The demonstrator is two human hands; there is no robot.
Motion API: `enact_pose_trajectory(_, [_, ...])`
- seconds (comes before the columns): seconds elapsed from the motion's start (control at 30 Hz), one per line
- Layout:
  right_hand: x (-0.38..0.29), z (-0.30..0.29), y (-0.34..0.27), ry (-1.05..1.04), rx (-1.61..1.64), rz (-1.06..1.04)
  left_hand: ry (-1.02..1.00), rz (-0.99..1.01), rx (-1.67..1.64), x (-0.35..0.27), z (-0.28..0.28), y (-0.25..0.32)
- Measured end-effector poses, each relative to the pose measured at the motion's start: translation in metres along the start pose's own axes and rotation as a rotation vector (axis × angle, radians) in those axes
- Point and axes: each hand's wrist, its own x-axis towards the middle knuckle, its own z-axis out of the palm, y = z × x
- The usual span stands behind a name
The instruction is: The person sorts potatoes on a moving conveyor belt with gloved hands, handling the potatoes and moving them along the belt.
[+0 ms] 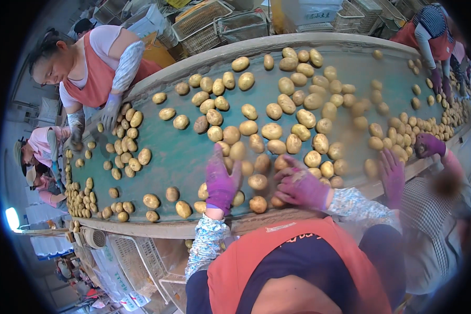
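Note:
Many potatoes (pixel 272 131) lie spread over a green conveyor belt (pixel 157 147). My left hand (pixel 221 178), in a purple glove, reaches over the near part of the belt with its fingers apart, among the potatoes and close to one (pixel 203 191) at its side. To its right my right hand (pixel 302 184), also gloved in purple, is over the belt, fingers partly spread; a potato (pixel 281 162) lies by its fingertips and another (pixel 277 201) below its fingers. Neither hand clearly grips anything. Patterned sleeve covers show on both forearms.
Close on my right, a co-worker's gloved hands (pixel 392 176) reach to the belt's near edge (pixel 259 223). Across the belt another worker (pixel 98 66) handles potatoes. Plastic crates (pixel 202 27) stand behind the far edge; more crates (pixel 137 259) stand below the near edge at left.

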Motion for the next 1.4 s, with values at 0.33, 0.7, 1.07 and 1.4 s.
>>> enact_pose_trajectory(0.33, [-0.112,-0.110,0.153,0.213,-0.737,0.772,-0.430,0.446,-0.312,-0.011,0.043,0.080])
enact_pose_trajectory(0.7, [-0.012,-0.161,0.224,0.556,-0.192,0.345,0.041,0.175,0.540,0.175,0.073,0.096])
enact_pose_trajectory(1.07, [0.022,-0.124,0.265,0.059,-0.248,0.416,0.031,0.212,0.460,0.171,0.161,0.129])
enact_pose_trajectory(1.4, [-0.148,-0.148,0.180,0.255,-0.320,0.255,-0.101,0.348,0.430,0.009,0.125,0.165])
